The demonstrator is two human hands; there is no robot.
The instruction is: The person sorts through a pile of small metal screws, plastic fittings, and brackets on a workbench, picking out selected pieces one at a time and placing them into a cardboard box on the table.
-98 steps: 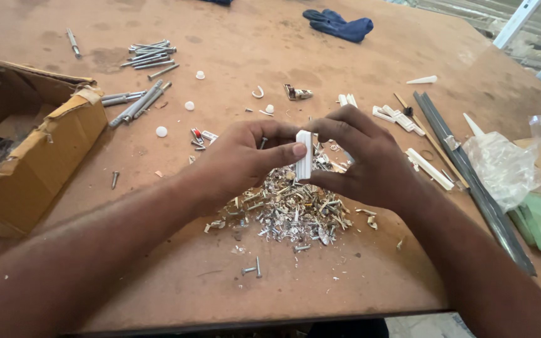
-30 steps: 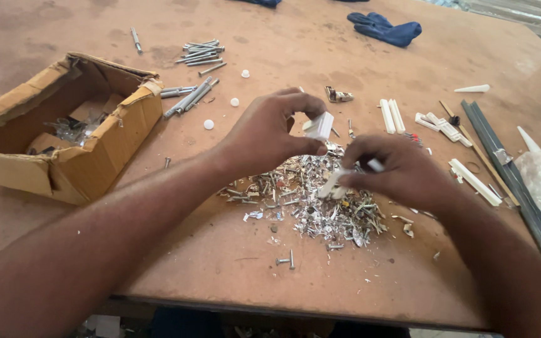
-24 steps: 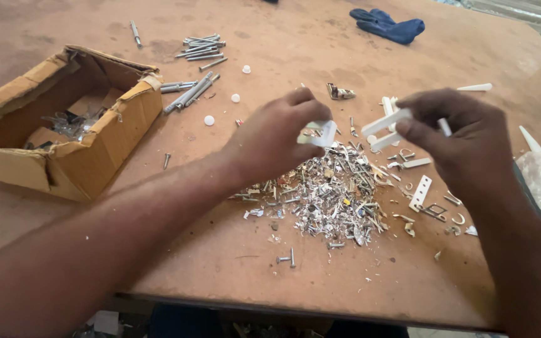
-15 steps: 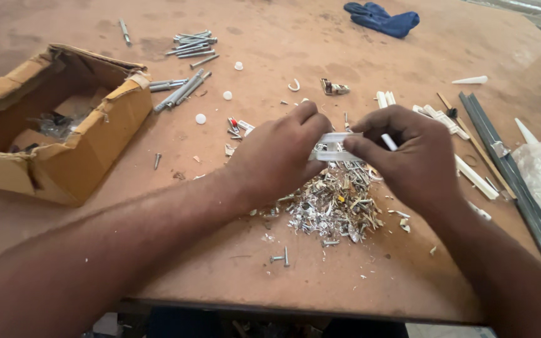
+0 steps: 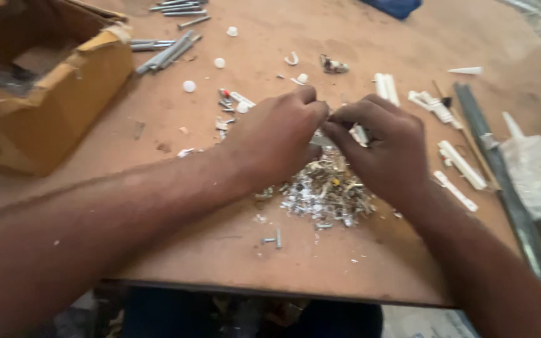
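Head camera viewer: What are the hands doing?

Describer: Both meet over a heap of small metal scraps (image 5: 327, 193). The left hand (image 5: 277, 141) and right hand (image 5: 386, 147) press fingertips together, pinching a small grey metal piece (image 5: 320, 141) between them, just above the heap. It looks like a sorting or fitting step; the picture is blurred, so the piece's shape is unclear.

Viewer: What would the next move need?

Describer: Probably fine fingertip control, since the piece is tiny and thin.

Viewer: And around them?

Describer: A worn brown wooden worktop (image 5: 320, 263). White plastic strips (image 5: 461, 166) lie right; long grey bolts (image 5: 167, 53) and a torn cardboard box (image 5: 45, 94) left; a crinkled clear bag (image 5: 536, 172) far right.
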